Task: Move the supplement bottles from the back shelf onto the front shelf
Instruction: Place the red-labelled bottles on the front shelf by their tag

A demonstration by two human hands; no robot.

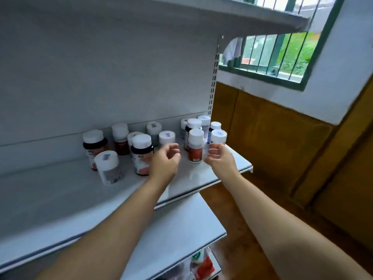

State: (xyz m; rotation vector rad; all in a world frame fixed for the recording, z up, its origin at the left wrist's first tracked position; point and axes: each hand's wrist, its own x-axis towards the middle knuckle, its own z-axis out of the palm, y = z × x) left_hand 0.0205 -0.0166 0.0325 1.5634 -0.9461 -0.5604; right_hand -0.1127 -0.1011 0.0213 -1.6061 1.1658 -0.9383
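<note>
Several white-capped supplement bottles stand on a grey metal shelf (pixel 60 190). A dark bottle with a red label (pixel 141 156) stands just left of my left hand (pixel 164 161). A white bottle with a red label (pixel 195 146) stands between my hands. My right hand (pixel 219 157) is just right of it, below a blue-labelled bottle (pixel 218 137). Both hands hover with fingers curled and apart, holding nothing. A white bottle with a grey label (pixel 109 167) stands nearest the front on the left. More bottles cluster at the back right corner (pixel 198 123).
Another grey shelf (pixel 181 19) hangs overhead. A lower shelf (pixel 181 225) juts out beneath, with red and green packets (pixel 201 265) below it. The shelf's right end (pixel 249 166) is open to a wooden wall panel and a barred green window (pixel 282 55).
</note>
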